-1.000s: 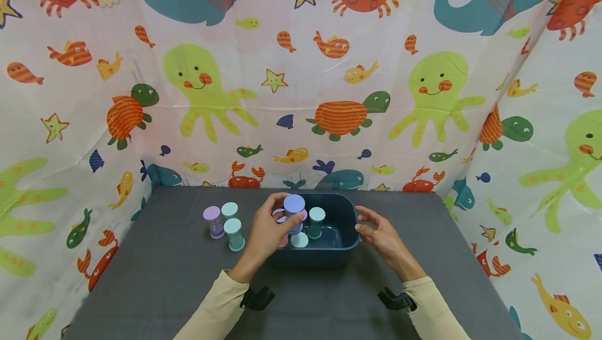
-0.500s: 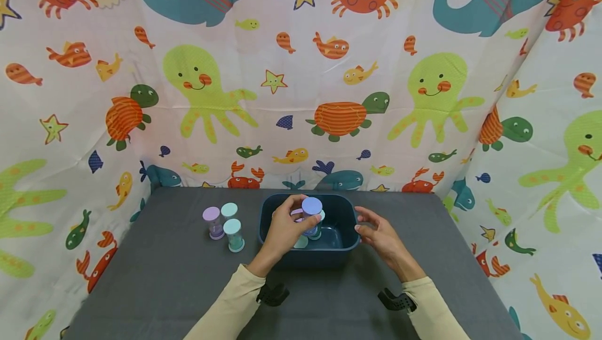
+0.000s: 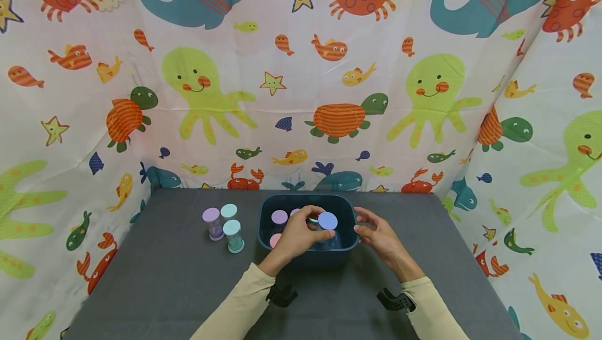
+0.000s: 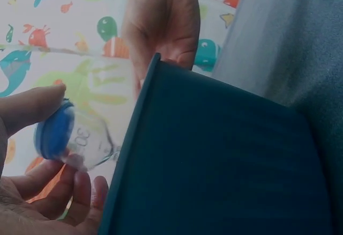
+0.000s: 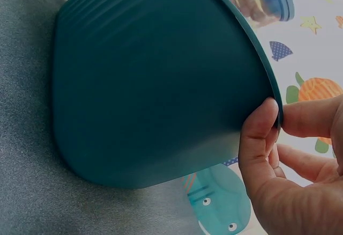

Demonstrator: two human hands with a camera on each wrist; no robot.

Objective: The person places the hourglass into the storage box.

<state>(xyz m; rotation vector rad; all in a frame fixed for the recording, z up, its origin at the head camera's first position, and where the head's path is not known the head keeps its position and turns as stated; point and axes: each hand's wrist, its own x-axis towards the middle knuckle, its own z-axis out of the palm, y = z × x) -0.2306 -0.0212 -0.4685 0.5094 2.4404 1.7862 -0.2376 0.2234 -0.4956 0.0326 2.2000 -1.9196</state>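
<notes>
A blue-capped sand timer [image 3: 327, 221] with clear sides is pinched between the thumb and fingers of my left hand [image 3: 298, 235], over the right half of a dark blue bin [image 3: 324, 259]. In the left wrist view the sand timer [image 4: 80, 136] tilts above the bin's rim, a "30" printed on it. My right hand [image 3: 383, 235] grips the bin's right rim, thumb and finger on either side of the wall [image 5: 161, 95] in the right wrist view. Inside the bin's left part stand a purple-capped timer [image 3: 279, 217] and a pink-capped one [image 3: 275, 239]; my left hand partly hides others.
On the grey table [image 3: 188, 288], left of the bin, stand a purple sand timer [image 3: 213, 225] and two mint-capped ones, the nearer timer [image 3: 233, 236] in front. A sea-animal print curtain [image 3: 301, 94] rises behind the table and along both sides.
My left hand has moved right across the bin with the blue sand timer, uncovering the purple and pink caps at the left. My right hand has stayed on the rim.
</notes>
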